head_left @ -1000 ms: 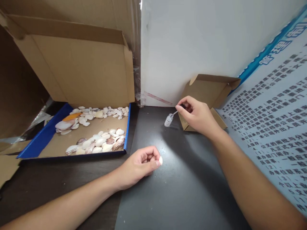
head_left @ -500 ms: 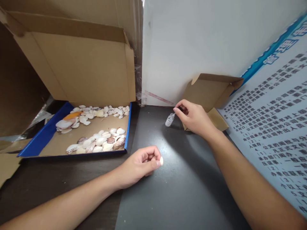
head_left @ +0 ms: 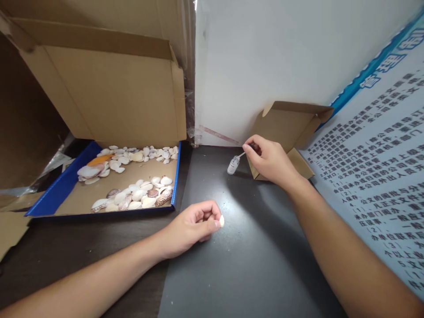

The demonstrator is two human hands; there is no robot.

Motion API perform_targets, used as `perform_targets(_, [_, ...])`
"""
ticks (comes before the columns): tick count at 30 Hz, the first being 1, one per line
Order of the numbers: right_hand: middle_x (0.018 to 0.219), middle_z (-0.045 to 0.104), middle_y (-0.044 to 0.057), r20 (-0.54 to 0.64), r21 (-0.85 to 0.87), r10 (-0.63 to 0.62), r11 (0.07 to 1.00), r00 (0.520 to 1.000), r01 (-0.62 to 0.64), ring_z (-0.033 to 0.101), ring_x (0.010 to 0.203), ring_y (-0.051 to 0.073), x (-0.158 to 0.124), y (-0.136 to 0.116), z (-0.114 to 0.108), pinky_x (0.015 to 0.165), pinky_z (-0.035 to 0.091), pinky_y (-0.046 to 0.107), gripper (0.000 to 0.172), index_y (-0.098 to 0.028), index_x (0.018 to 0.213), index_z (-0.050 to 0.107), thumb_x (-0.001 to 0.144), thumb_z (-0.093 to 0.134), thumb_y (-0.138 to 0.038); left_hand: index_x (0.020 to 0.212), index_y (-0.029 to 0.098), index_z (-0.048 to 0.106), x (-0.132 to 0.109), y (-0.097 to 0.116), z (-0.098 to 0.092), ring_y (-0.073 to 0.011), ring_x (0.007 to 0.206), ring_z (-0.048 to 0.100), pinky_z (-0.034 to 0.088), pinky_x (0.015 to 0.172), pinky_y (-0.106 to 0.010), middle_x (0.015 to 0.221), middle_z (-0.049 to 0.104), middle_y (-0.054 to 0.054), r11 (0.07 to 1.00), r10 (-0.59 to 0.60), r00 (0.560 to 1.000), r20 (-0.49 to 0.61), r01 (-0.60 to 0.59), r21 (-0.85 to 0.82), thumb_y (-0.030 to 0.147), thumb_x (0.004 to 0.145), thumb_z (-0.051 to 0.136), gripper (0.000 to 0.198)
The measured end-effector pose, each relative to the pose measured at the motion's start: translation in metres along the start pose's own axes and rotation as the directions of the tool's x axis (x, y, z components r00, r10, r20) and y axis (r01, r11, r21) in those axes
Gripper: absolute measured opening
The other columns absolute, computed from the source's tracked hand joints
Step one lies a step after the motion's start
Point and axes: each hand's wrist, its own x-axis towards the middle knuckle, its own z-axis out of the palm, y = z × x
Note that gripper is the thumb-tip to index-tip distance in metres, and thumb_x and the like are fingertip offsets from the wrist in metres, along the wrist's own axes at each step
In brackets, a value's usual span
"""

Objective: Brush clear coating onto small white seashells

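Between the thumb and forefinger of my left hand is a small white seashell, its edge sticking out past the fingertips above the dark mat. My right hand is closed in a pinch on a thin applicator stick. The stick slants down to the mouth of a small clear bottle with whitish contents, standing slightly tilted on the mat. How deep the tip sits inside cannot be made out. A dark part at the stick's upper end is mostly hidden by my fingers.
On the left, a blue-edged cardboard box lies open with several shells in two groups. Behind my right hand stands a smaller open cardboard box. A white wall panel and a printed poster bound the grey mat.
My right hand has shifted slightly up and right, and more of the stick shows above the bottle. My left hand keeps its hold on the seashell, almost unmoved.
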Motion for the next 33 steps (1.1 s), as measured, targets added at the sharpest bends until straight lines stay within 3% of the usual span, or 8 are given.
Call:
perform_targets(18, [0.069, 0.064, -0.001, -0.056, 0.036, -0.004, 0.999, 0.998, 0.006, 0.054, 0.061, 0.015, 0.001, 0.004, -0.009, 0.057, 0.036, 0.026, 0.015, -0.021, 0.084, 0.062, 0.092, 0.053, -0.030, 0.078, 0.017, 0.051, 0.000, 0.002, 0.002, -0.0060, 0.051, 0.031, 0.023, 0.049, -0.024, 0.061, 0.038, 0.008, 1.000, -0.011, 1.000, -0.015, 0.010, -0.029, 0.038, 0.084, 0.066, 0.026])
perform_targets(25, [0.070, 0.061, -0.001, -0.106, 0.162, -0.012, 0.986, 0.994, 0.029, 0.054, 0.061, 0.014, 0.000, -0.004, -0.020, 0.058, 0.039, 0.026, 0.013, -0.020, 0.082, 0.062, 0.092, 0.056, -0.028, 0.077, 0.018, 0.051, 0.002, 0.001, -0.001, -0.0045, 0.048, 0.029, 0.025, 0.049, -0.022, 0.060, 0.039, 0.008, 0.975, -0.040, 0.998, -0.049, 0.028, -0.222, 0.031, 0.081, 0.070, 0.023])
perform_targets(28, [0.066, 0.055, -0.002, -0.099, 0.301, -0.022, 0.952, 0.995, 0.051, 0.050, 0.057, 0.013, -0.015, -0.017, -0.022, 0.055, 0.038, 0.026, 0.014, -0.021, 0.086, 0.062, 0.094, 0.054, -0.030, 0.077, 0.018, 0.050, 0.000, 0.004, 0.000, -0.0045, 0.047, 0.024, 0.022, 0.048, -0.022, 0.056, 0.035, 0.009, 0.940, -0.070, 0.993, -0.098, 0.032, -0.340, 0.028, 0.079, 0.069, 0.021])
perform_targets(33, [0.066, 0.050, -0.003, -0.046, 0.507, 0.025, 0.862, 0.999, 0.002, 0.048, 0.056, 0.013, -0.070, -0.034, -0.012, 0.056, 0.040, 0.027, 0.012, -0.022, 0.094, 0.060, 0.095, 0.051, -0.030, 0.077, 0.018, 0.050, -0.003, 0.007, 0.004, -0.0055, 0.046, 0.022, 0.019, 0.049, -0.022, 0.052, 0.027, 0.010, 0.911, -0.074, 0.984, -0.164, 0.000, -0.413, 0.026, 0.081, 0.065, 0.018])
